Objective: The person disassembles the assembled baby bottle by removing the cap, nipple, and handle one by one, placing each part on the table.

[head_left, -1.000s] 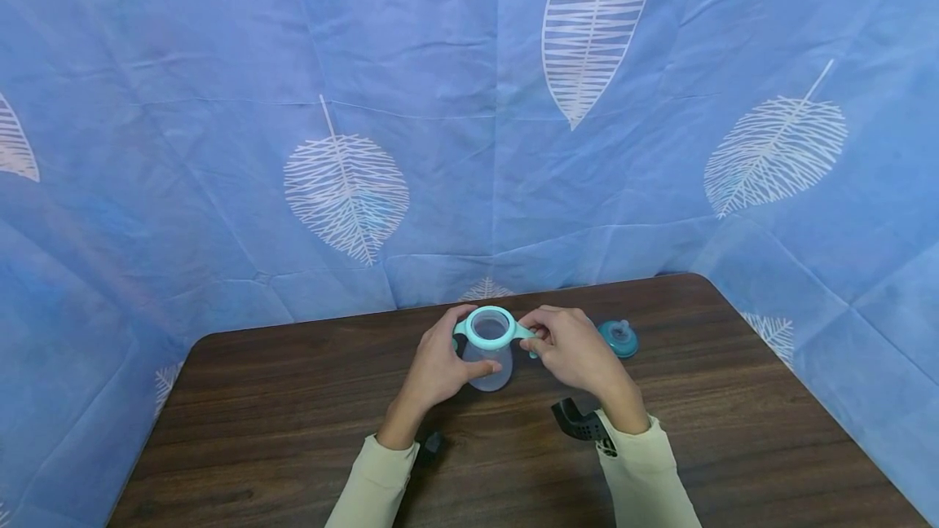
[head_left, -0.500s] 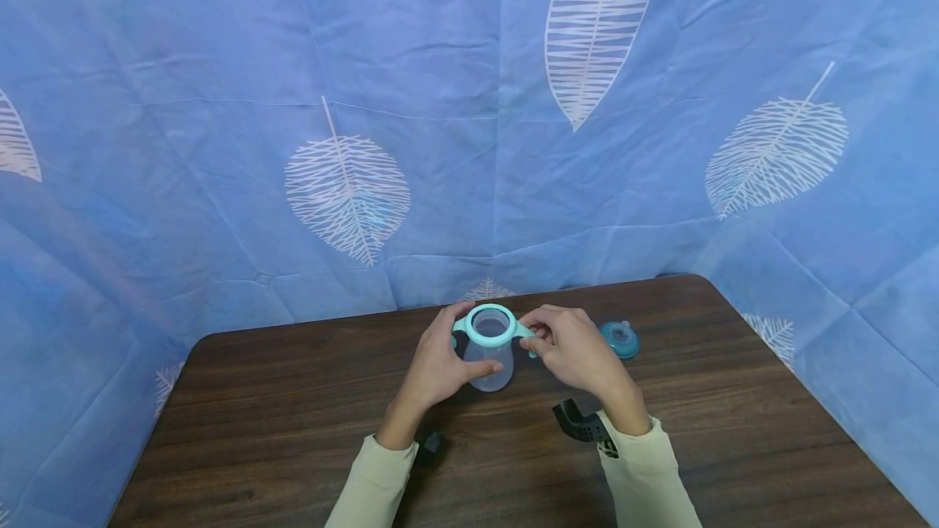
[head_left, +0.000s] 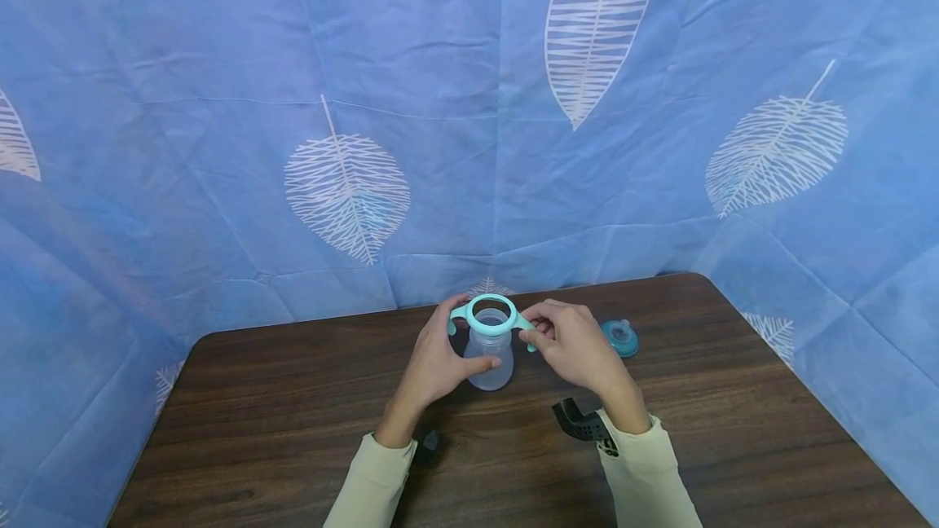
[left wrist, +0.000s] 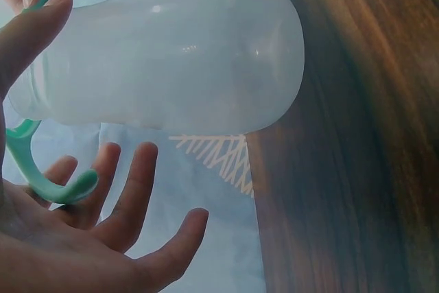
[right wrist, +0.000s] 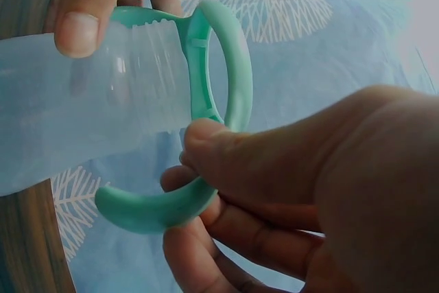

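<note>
A translucent baby bottle (head_left: 487,369) stands upright on the table, its threaded neck (right wrist: 161,66) bare. Around and just above that neck is a mint-green ring with two curved handles (head_left: 490,330). My left hand (head_left: 433,361) has its thumb across the bottle's front; its other fingers (left wrist: 137,183) spread behind, the left handle (left wrist: 48,186) lying against them. With thumb and fingertips, my right hand (head_left: 575,349) pinches the right handle (right wrist: 147,211) near where it joins the ring.
A teal bottle cap (head_left: 619,341) with a clear teat lies right of my right hand. The dark wooden table (head_left: 257,422) meets a blue curtain (head_left: 411,186) with white leaf prints along its back edge. Black wrist gear (head_left: 579,420) sits by my right cuff.
The handle ring has risen off its lower place on the bottle's neck, so the threads now show beneath it. My fingers at both handles rose slightly with it; the bottle stayed put.
</note>
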`<state>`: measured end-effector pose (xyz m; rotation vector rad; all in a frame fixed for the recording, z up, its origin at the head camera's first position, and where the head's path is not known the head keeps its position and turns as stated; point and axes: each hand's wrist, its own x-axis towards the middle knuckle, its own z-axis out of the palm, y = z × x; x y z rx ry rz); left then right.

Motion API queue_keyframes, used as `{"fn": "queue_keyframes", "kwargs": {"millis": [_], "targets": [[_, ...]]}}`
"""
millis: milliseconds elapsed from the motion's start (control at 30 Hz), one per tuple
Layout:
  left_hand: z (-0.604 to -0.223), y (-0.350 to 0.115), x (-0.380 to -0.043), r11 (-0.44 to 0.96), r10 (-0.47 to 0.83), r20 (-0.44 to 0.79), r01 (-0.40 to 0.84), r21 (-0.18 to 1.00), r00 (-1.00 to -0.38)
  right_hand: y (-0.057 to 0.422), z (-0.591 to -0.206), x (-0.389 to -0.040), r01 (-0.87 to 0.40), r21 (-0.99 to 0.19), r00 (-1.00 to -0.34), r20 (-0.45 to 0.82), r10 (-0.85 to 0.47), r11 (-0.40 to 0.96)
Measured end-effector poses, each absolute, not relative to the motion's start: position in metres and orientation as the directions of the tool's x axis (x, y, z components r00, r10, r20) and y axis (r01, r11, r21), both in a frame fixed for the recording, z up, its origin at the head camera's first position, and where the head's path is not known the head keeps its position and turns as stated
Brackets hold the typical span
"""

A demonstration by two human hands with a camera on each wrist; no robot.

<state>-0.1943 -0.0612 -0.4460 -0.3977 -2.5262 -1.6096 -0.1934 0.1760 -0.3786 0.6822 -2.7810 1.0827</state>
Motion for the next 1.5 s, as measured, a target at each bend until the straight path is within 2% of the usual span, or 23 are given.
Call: {"fn": "queue_keyframes", "kwargs": {"millis": [267, 567, 800, 1067, 1500], "targets": [[-0.445, -0.061, -0.194, 0.41, 0.134, 0.218, 0.255, 0.876, -0.967, 0.177, -0.377, -0.193, -0.411, -0.629, -0.909, 0.224, -0.352, 0.66], [-0.446, -0.062, -0.194, 0.366, 0.155, 0.231, 0.273, 0.89, -0.96, 0.18, -0.376, -0.194, -0.39, -0.633, -0.919, 0.227, -0.321, 0.668], [-0.446, -0.062, -0.194, 0.393, 0.142, 0.222, 0.261, 0.882, -0.965, 0.187, -0.376, -0.195, -0.385, -0.638, -0.922, 0.234, -0.308, 0.667], [-0.446, -0.062, -0.194, 0.344, 0.164, 0.237, 0.281, 0.896, -0.957, 0.192, -0.376, -0.197, -0.353, -0.638, -0.935, 0.223, -0.274, 0.684], [-0.445, -0.062, -0.193, 0.355, 0.157, 0.231, 0.274, 0.894, -0.96, 0.199, -0.375, -0.197, -0.318, -0.653, -0.948, 0.215, -0.235, 0.687]]}}
